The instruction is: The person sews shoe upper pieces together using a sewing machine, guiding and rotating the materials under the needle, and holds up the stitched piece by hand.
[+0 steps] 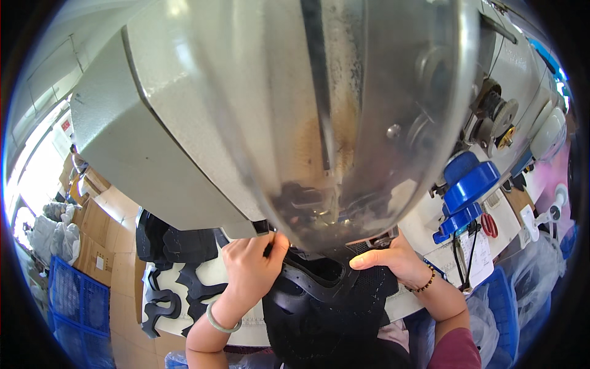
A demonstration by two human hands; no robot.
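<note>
Black, soft-looking material: 1 workpiece (322, 329), below the grey-green machine head (153, 157) and the clear shield (393, 117), its near part hanging toward me.

Progress, as I judge it: partway. Present: 1 curved band with holes, lying on the piece; pale broken lines, stitching or marking, I cannot tell which. Outstanding, by appearance: the opening's far edge, at the machine; completion there hidden. Loose black cut pieces (163, 304) lie apart on the table (252, 329), left side, unattached.

My left hand (251, 267): forearm from lower left, knuckles up, thumb and forefinger narrowed together at the piece's far left edge; whether they pinch it, I cannot tell.

My right hand (399, 261): forearm from lower right, thumb pointing left over the piece, other fingers mostly hidden; grip unclear.
</note>
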